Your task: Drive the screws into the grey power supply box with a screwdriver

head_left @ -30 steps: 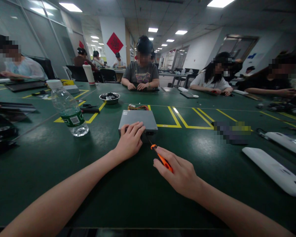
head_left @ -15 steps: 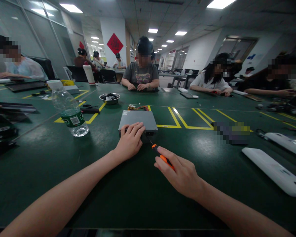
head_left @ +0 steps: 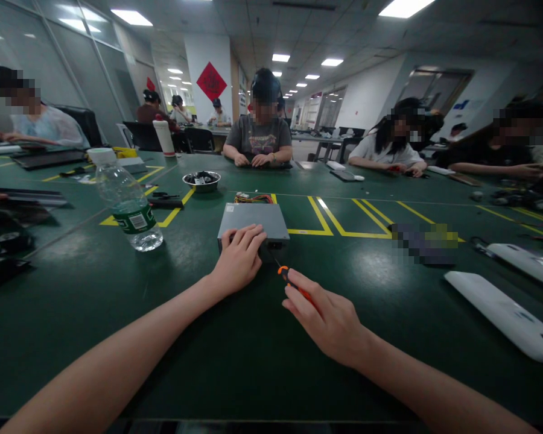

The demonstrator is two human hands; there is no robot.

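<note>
A grey metal computer power supply (head_left: pixel 256 218) lies on the green table in front of me, its bundle of coloured wires (head_left: pixel 253 198) coming out at the far side. My left hand (head_left: pixel 239 256) rests over its near left edge, fingers bent against the top and front and holding it. In my right hand (head_left: pixel 328 313) is an orange and black screwdriver (head_left: pixel 284 273), gripped by the handle. Its shaft points up and left to the near face of the power supply. The tip is hidden in the shadow beside my left fingers.
Left of the power supply stands a clear water bottle (head_left: pixel 136 217); behind it are a metal bowl (head_left: pixel 201 181) of small parts and a dark tool (head_left: pixel 166 201). White long casings (head_left: pixel 502 313) lie at right. Yellow tape marks the table (head_left: pixel 185 374). Several people sit around it.
The screwdriver handle has turned a little in my right hand, whose fingers have shifted slightly. My left hand and the power supply stay in place.
</note>
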